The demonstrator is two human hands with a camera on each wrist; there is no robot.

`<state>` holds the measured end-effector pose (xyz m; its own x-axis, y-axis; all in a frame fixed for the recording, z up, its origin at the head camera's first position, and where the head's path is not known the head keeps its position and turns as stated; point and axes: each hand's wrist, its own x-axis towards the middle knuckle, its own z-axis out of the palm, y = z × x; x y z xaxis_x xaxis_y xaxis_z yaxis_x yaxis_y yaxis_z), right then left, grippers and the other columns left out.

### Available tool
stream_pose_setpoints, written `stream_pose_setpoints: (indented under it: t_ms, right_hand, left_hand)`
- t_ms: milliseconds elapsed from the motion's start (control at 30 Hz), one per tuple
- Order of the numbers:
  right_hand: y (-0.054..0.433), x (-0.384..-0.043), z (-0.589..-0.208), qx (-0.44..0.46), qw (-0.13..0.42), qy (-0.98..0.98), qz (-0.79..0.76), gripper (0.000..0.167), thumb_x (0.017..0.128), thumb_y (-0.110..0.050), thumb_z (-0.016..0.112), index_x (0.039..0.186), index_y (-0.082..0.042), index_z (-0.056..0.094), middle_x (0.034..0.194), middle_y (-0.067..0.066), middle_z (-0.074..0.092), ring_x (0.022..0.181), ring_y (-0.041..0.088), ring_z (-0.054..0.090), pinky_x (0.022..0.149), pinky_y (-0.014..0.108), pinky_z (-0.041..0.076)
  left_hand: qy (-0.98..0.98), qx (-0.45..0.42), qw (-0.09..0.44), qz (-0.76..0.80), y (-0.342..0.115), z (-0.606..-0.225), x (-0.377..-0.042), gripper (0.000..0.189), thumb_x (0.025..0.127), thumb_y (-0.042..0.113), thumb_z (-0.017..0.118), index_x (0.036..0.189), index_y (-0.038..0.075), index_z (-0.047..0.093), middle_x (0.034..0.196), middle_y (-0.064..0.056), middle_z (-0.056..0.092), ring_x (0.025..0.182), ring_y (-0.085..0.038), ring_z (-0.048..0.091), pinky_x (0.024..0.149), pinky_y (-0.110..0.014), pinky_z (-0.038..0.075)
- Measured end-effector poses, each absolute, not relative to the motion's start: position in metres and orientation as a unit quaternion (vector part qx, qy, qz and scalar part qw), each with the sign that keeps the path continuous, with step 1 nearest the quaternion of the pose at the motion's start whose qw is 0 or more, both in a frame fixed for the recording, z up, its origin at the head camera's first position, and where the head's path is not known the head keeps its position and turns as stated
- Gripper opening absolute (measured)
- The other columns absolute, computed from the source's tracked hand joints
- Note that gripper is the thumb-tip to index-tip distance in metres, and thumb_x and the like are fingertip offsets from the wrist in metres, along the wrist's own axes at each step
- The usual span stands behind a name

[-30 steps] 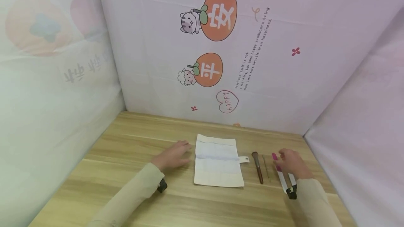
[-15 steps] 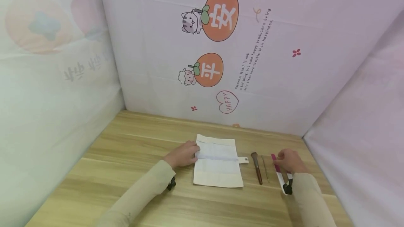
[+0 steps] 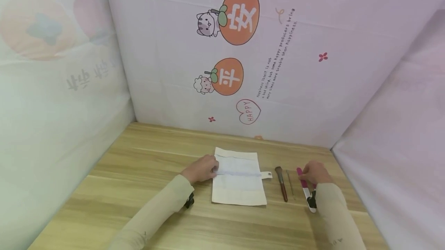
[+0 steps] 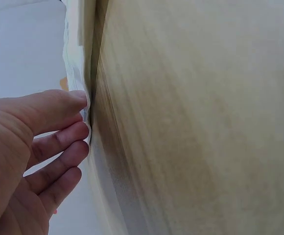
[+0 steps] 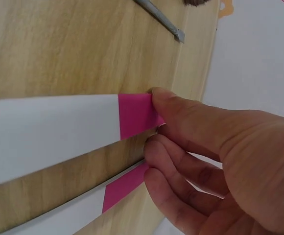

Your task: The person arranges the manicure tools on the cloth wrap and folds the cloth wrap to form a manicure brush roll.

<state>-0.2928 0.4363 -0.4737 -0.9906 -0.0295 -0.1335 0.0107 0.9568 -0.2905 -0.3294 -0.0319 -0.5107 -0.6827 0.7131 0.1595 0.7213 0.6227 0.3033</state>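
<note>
White cloth walls (image 3: pixel 163 49) stand around a wooden bench (image 3: pixel 163 227), and the back one has orange fruit pictures (image 3: pixel 240 16) on it. On the bench, near the middle, a pale pouch (image 3: pixel 240 198) lies spread out flat, with a short strap (image 3: pixel 266 175) poking out on its right side. The left hand (image 3: pixel 201 168) is at the pouch's left edge. Its fingers are bent and close to the thumb, and the tips pinch the thin edge of the cloth.

To the right of the strap lie a brush (image 3: pixel 281 184) and a thin metal stick (image 3: pixel 291 185), side by side, with a small gap between them. Next to the stick, a bit farther right, is a long flat strip (image 3: pixel 308 196), white with a pink end. The right hand (image 3: pixel 315 172) is on that pink end. Its thumb is on one side and its first finger is on the other, so the hand is nearly closed and pinches the strip. The right wrist view shows a second strip (image 5: pixel 68 215) just beside it, also white and pink. The tips of the other bent fingers touch its pink end.

Each arm has a tan sleeve (image 3: pixel 156 207).
</note>
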Motion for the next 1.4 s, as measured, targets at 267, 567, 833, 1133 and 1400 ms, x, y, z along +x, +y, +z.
stream_pose_setpoints:
  t_ms: [267,567,833,1133,1400]
  right_hand:
    - [0.434,-0.298,-0.475,0.021,0.076,0.987,-0.138,0.018,0.087,-0.015,0.08,0.083,0.003,0.078,0.076,0.011,0.076,0.067,0.021,0.065,0.06,0.03,0.052]
    - [0.431,-0.297,-0.477,0.045,0.084,0.981,-0.167,0.017,0.088,-0.012,0.078,0.08,0.003,0.076,0.074,0.011,0.074,0.064,0.019,0.065,0.058,0.03,0.053]
    - [0.433,-0.293,-0.477,0.04,0.074,0.975,-0.207,0.018,0.09,-0.011,0.076,0.09,0.007,0.076,0.079,0.015,0.075,0.06,0.019,0.065,0.055,0.031,0.056]
    - [0.442,-0.298,-0.481,0.066,0.076,0.963,-0.249,0.022,0.092,-0.02,0.078,0.1,0.001,0.078,0.1,0.022,0.077,0.087,0.032,0.07,0.075,0.043,0.06]
    - [0.446,-0.309,-0.474,0.056,0.055,0.963,-0.257,0.032,0.094,-0.031,0.079,0.108,-0.002,0.077,0.123,0.029,0.072,0.117,0.052,0.062,0.1,0.067,0.049]
  left_hand:
    - [-0.903,-0.39,0.006,-0.182,-0.029,-0.509,-0.329,0.006,0.095,0.008,0.076,0.088,0.009,0.076,0.087,-0.001,0.069,0.081,-0.011,0.058,0.084,-0.032,0.055]
    - [-0.907,-0.374,0.005,-0.194,-0.029,-0.508,-0.329,0.007,0.094,0.008,0.077,0.087,0.01,0.078,0.089,-0.003,0.075,0.084,-0.014,0.066,0.084,-0.033,0.058]
    - [-0.909,-0.369,0.004,-0.196,-0.029,-0.503,-0.329,0.016,0.097,0.007,0.073,0.082,0.01,0.075,0.08,0.0,0.073,0.074,-0.009,0.059,0.076,-0.028,0.055]
    - [-0.908,-0.364,0.005,-0.207,-0.029,-0.498,-0.325,0.027,0.099,0.002,0.067,0.073,0.01,0.062,0.068,0.006,0.052,0.066,-0.008,0.047,0.065,-0.023,0.043]
    - [-0.913,-0.352,-0.011,-0.205,-0.029,-0.496,-0.323,0.025,0.104,0.004,0.061,0.079,0.008,0.063,0.07,0.005,0.054,0.064,-0.008,0.048,0.061,-0.021,0.043]
